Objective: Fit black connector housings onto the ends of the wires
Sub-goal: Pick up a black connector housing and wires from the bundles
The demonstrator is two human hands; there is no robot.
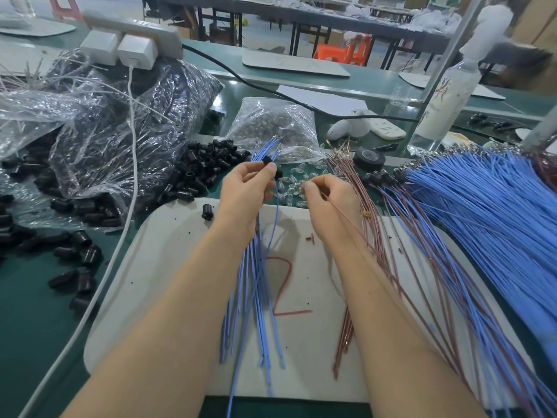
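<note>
Left fingers (270, 168) pinch black housing (267, 160), blue wires (255, 267) | right fingers (313, 187) pinch brown wire (346, 220) | board (168, 267) reads "2"

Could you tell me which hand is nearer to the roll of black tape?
Right. The right hand is just in front and left of the roll of black tape; the left hand lies farther left, beyond it.

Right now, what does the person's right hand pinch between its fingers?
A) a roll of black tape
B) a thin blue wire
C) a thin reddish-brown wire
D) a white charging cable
C: the right hand pinches a thin reddish-brown wire, while the bundle of thin blue wires is held in the left hand.
</note>
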